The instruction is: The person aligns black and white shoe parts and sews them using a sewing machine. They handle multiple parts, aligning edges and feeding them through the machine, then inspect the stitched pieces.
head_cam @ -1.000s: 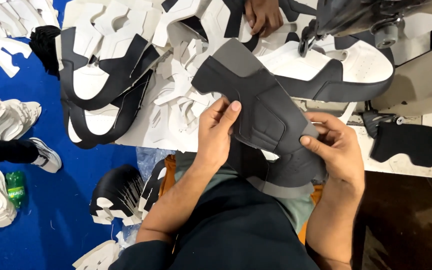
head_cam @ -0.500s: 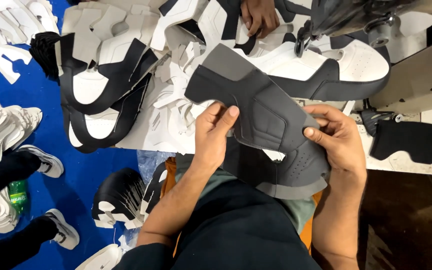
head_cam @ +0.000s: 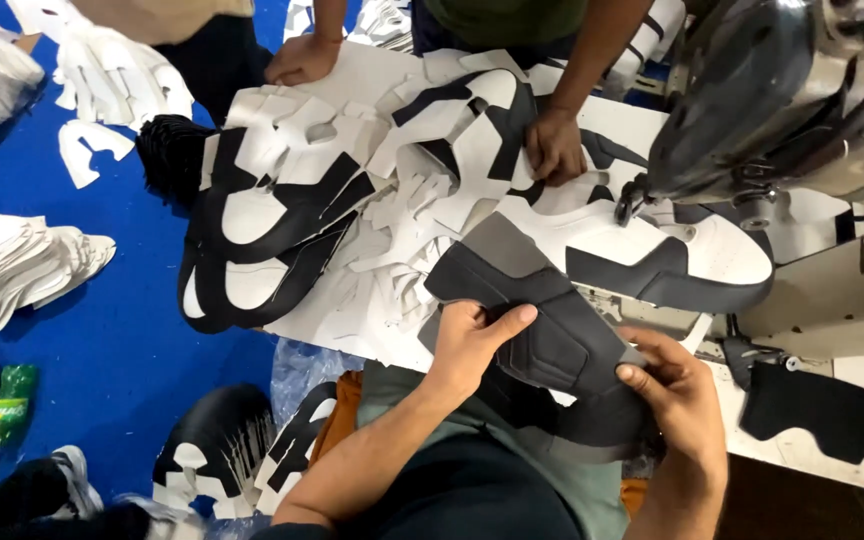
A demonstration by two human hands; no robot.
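Worktop (head_cam: 852, 455) far side: sewing machine (head_cam: 782, 90), stacked black/white cut pieces (head_cam: 352, 200). Dark grey shoe-upper panel (head_cam: 542, 330) held near centre, over lap. Left hand (head_cam: 467, 345) grip grasping panel's left edge; right hand (head_cam: 677, 395) pinching right edge.

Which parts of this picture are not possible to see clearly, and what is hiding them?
Head view only:
- Dark grey shoe piece: its lower part is covered by the left hand and right hand.
- Sewing machine: cut off by the top and right edges; its needle is too small to see.
- White cut pieces: the lower layers are hidden by the upper ones.
- Co-worker's hand: the body is cut off by the top edge.
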